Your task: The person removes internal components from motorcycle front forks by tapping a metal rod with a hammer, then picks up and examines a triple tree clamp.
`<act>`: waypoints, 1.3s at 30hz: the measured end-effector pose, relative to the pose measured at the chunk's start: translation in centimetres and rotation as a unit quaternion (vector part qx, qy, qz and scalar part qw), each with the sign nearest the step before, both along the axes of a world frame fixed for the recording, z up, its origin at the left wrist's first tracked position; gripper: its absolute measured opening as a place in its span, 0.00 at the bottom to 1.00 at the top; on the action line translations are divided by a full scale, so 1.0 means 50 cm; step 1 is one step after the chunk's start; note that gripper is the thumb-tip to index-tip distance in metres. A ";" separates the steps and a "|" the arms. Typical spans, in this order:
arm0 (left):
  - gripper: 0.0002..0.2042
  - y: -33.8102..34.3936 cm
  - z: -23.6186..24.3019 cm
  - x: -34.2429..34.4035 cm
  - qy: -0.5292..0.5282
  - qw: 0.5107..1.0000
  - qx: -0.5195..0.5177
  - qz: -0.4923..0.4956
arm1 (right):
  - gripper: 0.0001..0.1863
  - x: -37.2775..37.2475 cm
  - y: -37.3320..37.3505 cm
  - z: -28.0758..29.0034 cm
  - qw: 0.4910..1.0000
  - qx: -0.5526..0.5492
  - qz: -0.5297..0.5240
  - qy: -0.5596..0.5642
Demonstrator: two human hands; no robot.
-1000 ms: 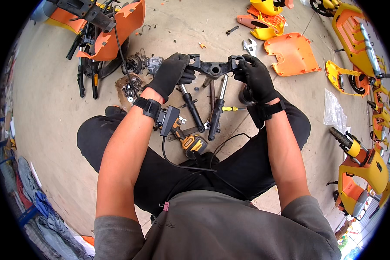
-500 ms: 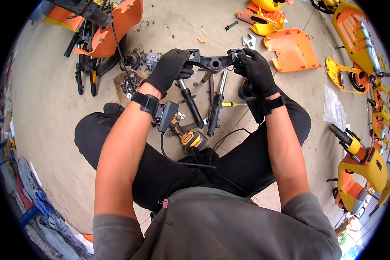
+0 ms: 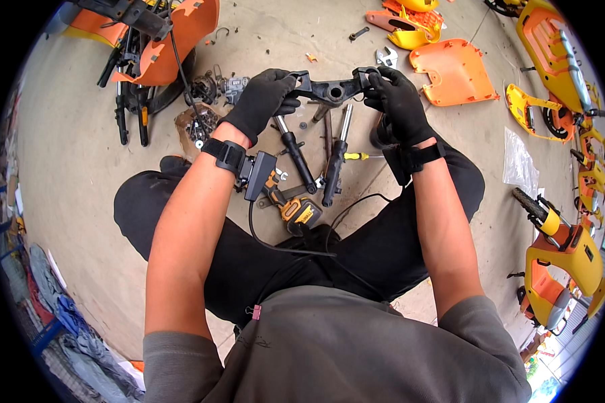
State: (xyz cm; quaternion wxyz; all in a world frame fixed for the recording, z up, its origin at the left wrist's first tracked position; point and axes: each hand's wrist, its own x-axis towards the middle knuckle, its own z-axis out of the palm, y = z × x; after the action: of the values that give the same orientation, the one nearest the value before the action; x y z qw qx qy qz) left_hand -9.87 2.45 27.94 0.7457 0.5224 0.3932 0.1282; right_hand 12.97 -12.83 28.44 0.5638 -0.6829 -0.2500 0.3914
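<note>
A black fork triple clamp [image 3: 332,90] with a short stem pointing down is held level in front of me, above the floor. My left hand [image 3: 267,98], in a black glove, is closed around its left end. At its right end my gloved right hand [image 3: 398,101] pinches the clamp with bent fingers. Beneath it lie two fork legs, the left fork leg [image 3: 294,154] and the right fork leg [image 3: 336,163], with silver tubes and black lower ends. Between my legs rests a yellow and black cordless power tool [image 3: 298,212]. A yellow-handled screwdriver [image 3: 357,156] lies beside the right fork leg.
A bag of small hardware [image 3: 196,125] sits left of my hands. An adjustable wrench [image 3: 386,57] and an orange panel [image 3: 454,72] lie beyond my right hand. A partly stripped vehicle [image 3: 156,60] stands at far left. Yellow and orange scooters [image 3: 563,262] line the right.
The clamp has tipped slightly and risen a little in view, with both hands still on its ends. The floor items look nearly unchanged.
</note>
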 end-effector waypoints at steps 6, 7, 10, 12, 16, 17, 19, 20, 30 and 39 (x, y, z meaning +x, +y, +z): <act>0.17 0.001 -0.002 -0.001 0.001 1.000 -0.003 -0.002 | 0.23 -0.003 -0.002 0.002 1.000 0.010 0.005 -0.004; 0.17 0.001 -0.002 0.000 0.001 1.000 -0.003 -0.002 | 0.23 -0.001 -0.003 0.001 1.000 0.009 0.007 -0.003; 0.16 -0.001 -0.001 0.000 0.000 1.000 -0.003 0.002 | 0.24 -0.001 -0.001 0.001 1.000 0.001 0.007 0.002; 0.15 -0.002 0.000 -0.001 0.000 1.000 -0.005 0.003 | 0.24 -0.002 0.001 0.002 1.000 -0.002 0.006 0.006; 0.14 -0.002 0.000 -0.001 0.000 1.000 -0.009 0.002 | 0.25 -0.002 0.000 0.002 1.000 -0.001 0.008 -0.002; 0.13 -0.002 -0.001 -0.001 0.000 1.000 -0.009 0.002 | 0.25 -0.002 0.000 0.002 1.000 0.000 0.009 -0.008; 0.13 -0.004 0.001 0.000 -0.001 1.000 -0.011 0.005 | 0.25 -0.003 0.001 0.002 1.000 -0.004 0.009 -0.017; 0.13 -0.005 0.002 0.000 -0.001 1.000 -0.012 0.007 | 0.25 -0.004 0.002 0.002 1.000 -0.006 0.009 -0.021; 0.13 -0.003 0.003 -0.001 0.009 1.000 -0.001 0.000 | 0.26 -0.007 0.002 0.007 1.000 -0.007 0.008 -0.024; 0.14 -0.003 0.003 0.002 0.006 1.000 -0.013 0.000 | 0.26 -0.008 0.005 0.003 0.998 -0.003 0.005 -0.058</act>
State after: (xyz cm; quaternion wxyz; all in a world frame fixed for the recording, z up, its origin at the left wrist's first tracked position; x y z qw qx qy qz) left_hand -9.78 2.32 28.09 0.7498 0.5134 0.3998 0.1200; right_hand 12.59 -12.60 28.60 0.5438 -0.7052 -0.2849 0.3547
